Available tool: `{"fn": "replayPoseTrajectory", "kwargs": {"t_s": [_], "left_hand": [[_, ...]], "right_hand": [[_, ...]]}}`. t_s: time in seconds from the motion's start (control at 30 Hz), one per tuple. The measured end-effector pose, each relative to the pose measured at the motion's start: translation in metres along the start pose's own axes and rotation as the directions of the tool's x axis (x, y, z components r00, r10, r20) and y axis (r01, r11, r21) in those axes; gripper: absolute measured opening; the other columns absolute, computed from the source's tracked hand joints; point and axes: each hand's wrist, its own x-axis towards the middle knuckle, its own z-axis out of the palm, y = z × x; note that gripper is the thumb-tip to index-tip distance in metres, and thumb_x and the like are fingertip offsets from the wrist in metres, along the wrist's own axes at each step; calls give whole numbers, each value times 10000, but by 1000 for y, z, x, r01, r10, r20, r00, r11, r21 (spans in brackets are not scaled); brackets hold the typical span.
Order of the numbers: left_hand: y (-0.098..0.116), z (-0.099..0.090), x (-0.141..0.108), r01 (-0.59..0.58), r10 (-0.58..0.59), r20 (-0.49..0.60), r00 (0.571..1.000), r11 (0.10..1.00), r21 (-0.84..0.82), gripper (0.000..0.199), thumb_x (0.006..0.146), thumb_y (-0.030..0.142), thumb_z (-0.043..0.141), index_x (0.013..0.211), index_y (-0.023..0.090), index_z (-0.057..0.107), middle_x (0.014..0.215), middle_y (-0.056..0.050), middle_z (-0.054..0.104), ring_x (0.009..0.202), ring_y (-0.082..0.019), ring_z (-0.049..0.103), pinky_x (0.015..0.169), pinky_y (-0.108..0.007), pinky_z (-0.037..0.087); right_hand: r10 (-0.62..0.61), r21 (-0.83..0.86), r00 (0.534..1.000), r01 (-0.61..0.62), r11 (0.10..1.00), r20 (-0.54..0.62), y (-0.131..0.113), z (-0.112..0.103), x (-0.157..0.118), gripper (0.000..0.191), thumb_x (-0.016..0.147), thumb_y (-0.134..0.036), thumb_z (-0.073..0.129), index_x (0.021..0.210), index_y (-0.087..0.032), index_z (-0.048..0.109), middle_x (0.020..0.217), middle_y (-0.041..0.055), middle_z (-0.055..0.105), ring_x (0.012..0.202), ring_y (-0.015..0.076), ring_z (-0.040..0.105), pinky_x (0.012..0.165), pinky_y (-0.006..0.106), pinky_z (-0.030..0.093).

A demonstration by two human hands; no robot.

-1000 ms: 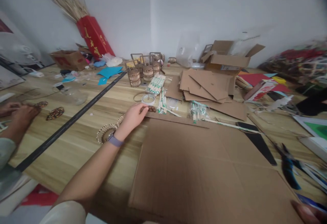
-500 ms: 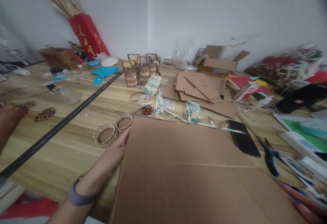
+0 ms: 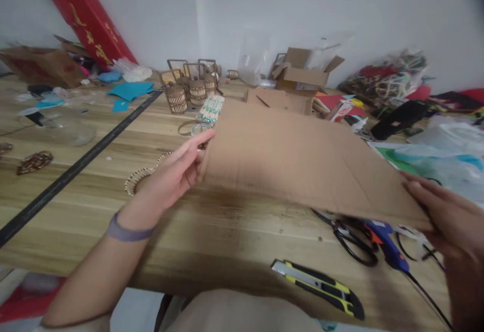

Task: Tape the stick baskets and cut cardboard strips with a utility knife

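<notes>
A large brown cardboard sheet [image 3: 302,155] is held up above the wooden table [image 3: 227,246], tilted, between both hands. My left hand [image 3: 185,168] grips its left edge, with a purple band [image 3: 128,228] on the wrist. At the sheet's right corner, my right hand [image 3: 442,206] has its fingers closed on the edge. Beneath the near edge lie black-handled scissors [image 3: 353,241] and a blue glue gun [image 3: 389,246]. A yellow and black utility knife [image 3: 321,286] rests at the table's front. Two woven rings [image 3: 138,180] are partly hidden behind my left hand.
Small woven baskets [image 3: 176,100] with handles stand at the back, beside packaged sticks [image 3: 210,108]. An open cardboard box [image 3: 304,74] is against the wall. A black strip [image 3: 83,163] crosses the table at left, near blue paper [image 3: 130,91]. A black cylinder [image 3: 399,120] lies right.
The cardboard sheet has been lifted and moved away from my body, uncovering the knife, scissors and glue gun. Both hands have moved up with it. The view has shifted right.
</notes>
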Motion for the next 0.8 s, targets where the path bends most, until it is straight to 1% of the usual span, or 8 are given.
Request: {"fn": "replayPoseTrajectory", "kwargs": {"t_s": [0.07,0.1,0.2,0.27,0.4,0.57,0.63,0.8], "left_hand": [[12,10,7,14,-23,88,996,995,94,441,788,349,835,1184,182,740,896,-29,744,744,-140,697,703,-223,601],[18,14,11,16,-28,76,997,990,143,379,781,271,834,1137,164,757,893,-30,744,745,-138,699,744,-238,609],[31,21,22,11,9,-77,997,967,256,348,802,71,745,1143,138,751,881,-21,740,758,-137,722,795,-259,608],[36,20,28,20,30,-176,984,960,278,377,831,4,664,1185,117,729,894,-17,736,789,-137,735,783,-247,605],[34,9,34,87,-19,-291,957,971,224,379,838,-58,593,1144,108,739,902,-26,750,725,-95,722,685,-166,599],[7,-13,32,153,-97,-312,945,975,161,447,730,-64,700,1099,177,778,786,-25,760,595,-103,700,612,-163,622],[-5,-21,29,163,-115,-307,945,977,135,487,713,-43,725,1143,179,770,794,-32,768,597,-109,709,621,-173,630],[-25,-31,20,179,-145,-282,948,979,98,614,651,38,831,1241,171,730,714,-1,740,606,-116,712,661,-190,648]], "right_hand": [[124,56,991,-121,991,-59,-29,14,12,342,858,-336,655,1186,-254,708,657,18,606,379,113,395,300,236,295],[129,68,989,-124,990,-77,-42,20,15,349,855,-314,664,1198,-262,702,643,-4,575,374,96,370,298,216,254],[102,223,994,-89,971,-44,-69,34,18,348,828,-260,722,1175,-258,700,821,18,641,515,89,492,416,211,392],[-2,309,998,-19,951,67,-73,36,17,311,793,-308,777,1095,-252,730,947,45,663,621,96,536,473,217,418],[-159,273,933,69,960,323,-57,32,17,459,613,-414,905,1026,-256,781,956,49,691,688,125,556,571,253,486],[-160,139,909,114,984,384,-31,33,15,529,611,-375,910,1112,-259,790,1114,48,722,766,151,627,663,253,522],[-151,136,910,106,985,386,-22,35,12,555,622,-373,911,1150,-266,779,1028,39,739,737,151,640,664,249,524],[-63,246,888,-58,967,456,-1,42,3,695,659,-426,904,1297,-247,694,707,9,700,692,195,691,703,306,570]]}}
